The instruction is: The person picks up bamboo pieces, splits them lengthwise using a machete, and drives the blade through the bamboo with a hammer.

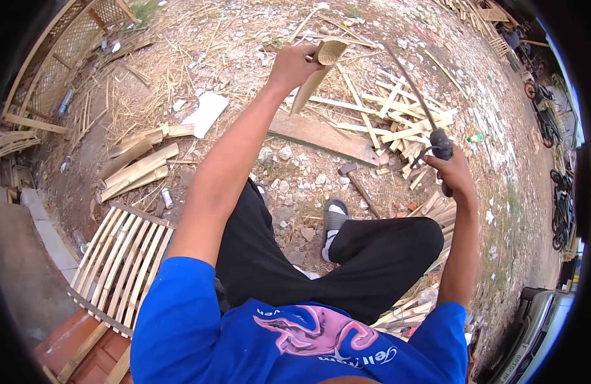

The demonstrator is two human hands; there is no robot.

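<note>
My left hand (294,67) is closed around the upper end of a split bamboo piece (313,84). The piece stands nearly upright, its hollow top end facing me, and its lower end meets or hides behind the edge of a flat wooden board (334,139) on the ground. Out to the right, my right hand (457,171) grips the dark handle of a machete (414,86), whose long, thin blade points up and away to the left. Its blade is apart from the bamboo. Beyond the board lies a pile of pale split bamboo strips (404,118).
A hammer (362,189) lies near my sandalled foot (334,221). Thicker bamboo pieces (139,169) rest at left, above a slatted bamboo panel (119,262). More strips (439,214) lie by my right knee. Motorbikes (543,115) and a vehicle (532,339) stand at the right edge.
</note>
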